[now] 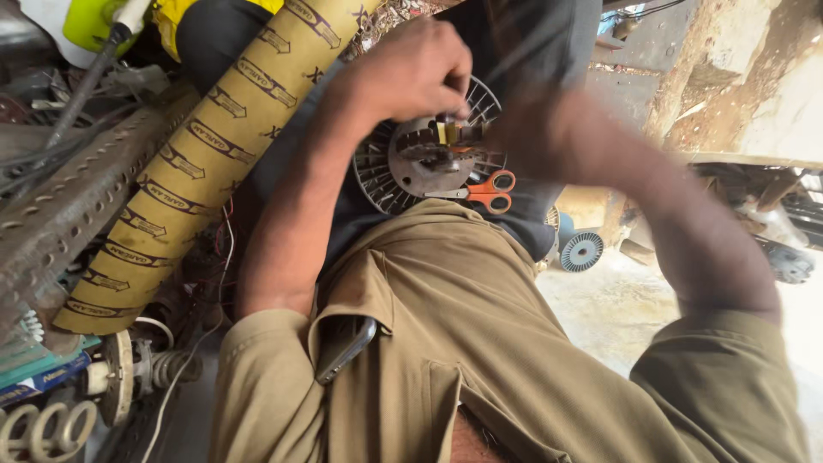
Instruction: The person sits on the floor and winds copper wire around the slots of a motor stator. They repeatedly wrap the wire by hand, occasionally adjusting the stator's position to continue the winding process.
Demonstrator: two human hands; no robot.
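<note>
Resting on the lap, against a dark shirt: a round grey metal motor stator with slotted rim (403, 171). Pinching a small yellow-and-dark part at the stator's top with curled fingers: left hand (416, 73). Blurring at the stator's right edge, grip impossible to tell: right hand (536, 129). Lying just below the stator's hub: orange-handled scissors (489, 190). Leaning at left: a long tan cardboard tube with printed pattern (206, 163). Poking from a khaki pocket: a dark phone (345, 350).

Orange-handled scissors (490, 190) — grey finned rotor (403, 167)
</note>
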